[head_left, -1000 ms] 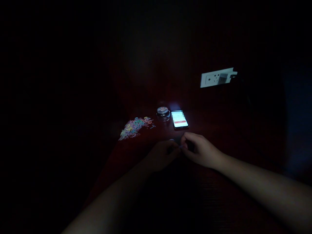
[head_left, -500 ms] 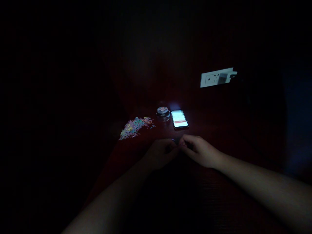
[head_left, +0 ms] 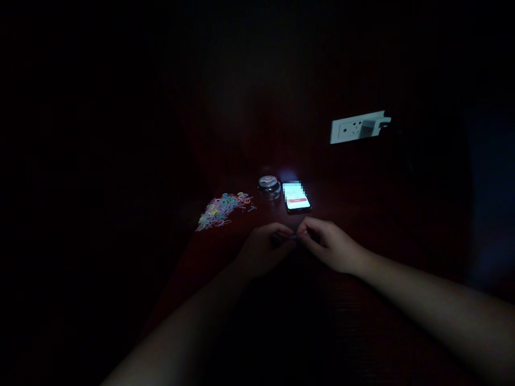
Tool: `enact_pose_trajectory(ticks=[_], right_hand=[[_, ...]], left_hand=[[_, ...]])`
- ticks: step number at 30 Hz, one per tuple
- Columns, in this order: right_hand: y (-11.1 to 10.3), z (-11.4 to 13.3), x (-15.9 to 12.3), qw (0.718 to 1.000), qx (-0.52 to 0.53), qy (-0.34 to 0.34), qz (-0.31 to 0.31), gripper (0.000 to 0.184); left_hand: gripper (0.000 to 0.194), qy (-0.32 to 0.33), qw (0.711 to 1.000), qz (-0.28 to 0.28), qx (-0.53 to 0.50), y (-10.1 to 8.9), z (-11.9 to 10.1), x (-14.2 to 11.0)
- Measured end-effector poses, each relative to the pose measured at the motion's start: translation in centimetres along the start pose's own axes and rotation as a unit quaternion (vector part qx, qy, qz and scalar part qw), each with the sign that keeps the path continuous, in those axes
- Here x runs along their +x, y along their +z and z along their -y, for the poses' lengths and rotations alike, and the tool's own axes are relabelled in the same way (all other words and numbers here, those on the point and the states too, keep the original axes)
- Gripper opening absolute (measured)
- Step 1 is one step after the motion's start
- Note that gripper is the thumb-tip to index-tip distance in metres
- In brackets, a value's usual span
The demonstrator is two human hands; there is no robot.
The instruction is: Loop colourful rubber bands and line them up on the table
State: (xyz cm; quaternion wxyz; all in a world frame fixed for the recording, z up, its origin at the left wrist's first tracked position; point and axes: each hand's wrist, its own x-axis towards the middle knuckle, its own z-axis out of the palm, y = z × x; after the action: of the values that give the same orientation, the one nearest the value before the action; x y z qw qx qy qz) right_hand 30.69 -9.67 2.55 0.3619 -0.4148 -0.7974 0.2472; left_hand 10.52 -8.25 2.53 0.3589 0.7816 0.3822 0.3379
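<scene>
Just in front of the phone, my left hand (head_left: 261, 247) and my right hand (head_left: 332, 245) meet almost fingertip to fingertip, each closed in a pinch. A tiny bluish-purple piece (head_left: 293, 236) shows between them and looks like a small rubber band; the dim light hides its detail. To the left of my left hand lies a loose pile of small coloured rubber bands (head_left: 220, 210), in purple, yellow, teal and pink. Beyond the hands a clear round jar (head_left: 269, 191) with a patterned lid stands upright.
Right beside the jar, a phone (head_left: 296, 196) lies with its screen lit. Behind it, a white wall socket (head_left: 357, 127) holds a plugged-in charger. The dark red table (head_left: 189, 262) has its left edge close to the pile. Most of the surroundings are too dark to see.
My right hand has shifted slightly up and my fingertips have come a little apart, with the purplish piece now showing between them. Pile, jar and phone stay where they were.
</scene>
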Motion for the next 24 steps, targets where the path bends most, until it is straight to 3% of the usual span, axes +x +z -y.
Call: enact_pose_trajectory(ticks=[6, 24], right_hand=[[0.07, 0.22, -0.02, 1.000, 0.003, 0.012, 0.022, 0.012], [-0.02, -0.48, 0.14, 1.000, 0.016, 0.020, -0.004, 0.019]], left_hand=[[0.015, 0.013, 0.999, -0.019, 0.025, -0.06, 0.23, 0.00], [0.014, 0.006, 0.999, -0.029, 0.032, -0.21, 0.45, 0.15]])
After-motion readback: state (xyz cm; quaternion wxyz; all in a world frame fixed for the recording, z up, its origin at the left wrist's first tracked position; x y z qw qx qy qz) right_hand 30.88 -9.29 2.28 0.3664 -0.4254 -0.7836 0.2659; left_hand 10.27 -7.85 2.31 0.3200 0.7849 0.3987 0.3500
